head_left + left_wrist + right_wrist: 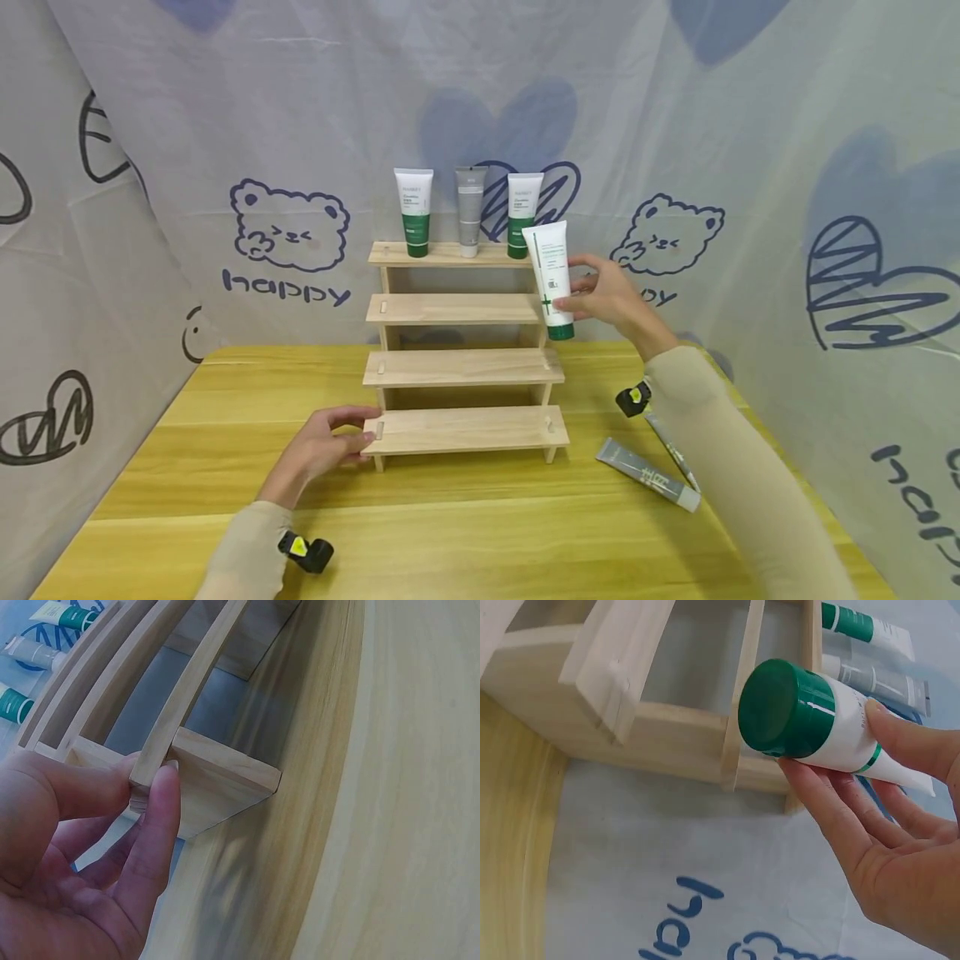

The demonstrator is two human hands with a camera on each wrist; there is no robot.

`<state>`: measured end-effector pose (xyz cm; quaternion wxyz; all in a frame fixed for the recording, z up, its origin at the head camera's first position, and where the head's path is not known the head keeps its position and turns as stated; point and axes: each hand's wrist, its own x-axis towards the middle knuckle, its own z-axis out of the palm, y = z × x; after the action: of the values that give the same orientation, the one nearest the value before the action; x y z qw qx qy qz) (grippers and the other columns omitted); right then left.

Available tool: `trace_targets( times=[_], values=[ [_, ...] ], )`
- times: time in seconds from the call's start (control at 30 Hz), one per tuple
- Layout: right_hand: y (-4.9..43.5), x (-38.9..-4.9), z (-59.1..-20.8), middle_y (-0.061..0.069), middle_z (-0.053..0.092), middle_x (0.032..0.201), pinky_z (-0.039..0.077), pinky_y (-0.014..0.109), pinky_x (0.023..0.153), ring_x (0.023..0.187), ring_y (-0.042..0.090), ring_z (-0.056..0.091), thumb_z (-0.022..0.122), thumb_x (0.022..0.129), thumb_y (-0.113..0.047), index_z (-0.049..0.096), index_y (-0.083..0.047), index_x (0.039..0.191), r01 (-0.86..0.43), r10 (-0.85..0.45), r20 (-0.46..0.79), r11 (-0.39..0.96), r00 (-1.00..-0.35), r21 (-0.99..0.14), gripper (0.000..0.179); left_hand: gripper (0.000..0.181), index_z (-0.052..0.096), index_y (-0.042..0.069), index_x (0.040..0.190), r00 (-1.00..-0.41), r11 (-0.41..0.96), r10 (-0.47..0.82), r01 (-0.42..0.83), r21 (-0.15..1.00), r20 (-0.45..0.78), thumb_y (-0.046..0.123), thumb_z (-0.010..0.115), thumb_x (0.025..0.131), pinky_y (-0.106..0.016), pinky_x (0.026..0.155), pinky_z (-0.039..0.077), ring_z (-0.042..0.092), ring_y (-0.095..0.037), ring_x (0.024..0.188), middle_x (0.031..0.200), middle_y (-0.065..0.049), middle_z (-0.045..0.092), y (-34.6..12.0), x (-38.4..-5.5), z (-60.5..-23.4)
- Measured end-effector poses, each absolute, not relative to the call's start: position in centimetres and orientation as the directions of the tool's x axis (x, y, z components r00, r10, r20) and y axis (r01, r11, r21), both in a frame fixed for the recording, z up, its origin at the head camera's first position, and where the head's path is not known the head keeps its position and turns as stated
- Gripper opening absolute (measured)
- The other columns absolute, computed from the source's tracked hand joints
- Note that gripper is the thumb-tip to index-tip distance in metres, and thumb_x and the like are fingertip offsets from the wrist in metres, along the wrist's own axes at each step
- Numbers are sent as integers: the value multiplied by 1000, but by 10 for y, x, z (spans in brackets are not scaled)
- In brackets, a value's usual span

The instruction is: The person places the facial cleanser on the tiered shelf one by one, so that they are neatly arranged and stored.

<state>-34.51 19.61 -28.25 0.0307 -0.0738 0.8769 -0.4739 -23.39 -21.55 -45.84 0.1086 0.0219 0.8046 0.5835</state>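
My right hand (pixel 606 293) grips a white squeeze tube (pixel 552 271) with a green cap, cap down and slightly tilted, in front of the rack's right end. In the right wrist view its green cap (pixel 784 709) faces the camera, with thumb and fingers around the white body. A stepped wooden rack (pixel 465 367) stands on the table. My left hand (pixel 322 446) pinches the left end of its lowest shelf; the left wrist view shows thumb and finger on that board (pixel 184 697). On the top shelf stand a white-green tube (pixel 415 212), a grey tube (pixel 470 210) and another white-green tube (pixel 522 212).
A grey tube (pixel 648 473) lies on the wooden table (pixel 450 533) right of the rack. Another slim tube (pixel 675 450) lies beside it, partly hidden by the right forearm. A patterned cloth (pixel 300 100) hangs behind and at both sides.
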Motion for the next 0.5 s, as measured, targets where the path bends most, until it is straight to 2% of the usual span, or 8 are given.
trace_targets(
  times=[0.27, 0.5],
  values=[
    [178, -348, -285, 27, 64, 136, 60, 53, 99, 121, 43, 65, 77, 89, 1, 39, -10, 157, -164, -185, 82, 486, -979, -858, 78, 43, 60, 0, 142, -975, 303, 168, -90, 949, -146, 5, 67, 99, -31, 77, 66, 67, -17, 88, 129, -23, 54, -216, -235, -458],
    [164, -352, -287, 27, 65, 136, 61, 50, 96, 120, 43, 66, 77, 88, 3, 40, -9, 156, -220, -213, 139, 427, -967, -877, 77, 44, 60, 1, 142, -975, 310, 163, -96, 946, -152, 6, 67, 99, -32, 77, 66, 67, -17, 88, 131, -23, 53, -216, -235, -459]
  ],
)
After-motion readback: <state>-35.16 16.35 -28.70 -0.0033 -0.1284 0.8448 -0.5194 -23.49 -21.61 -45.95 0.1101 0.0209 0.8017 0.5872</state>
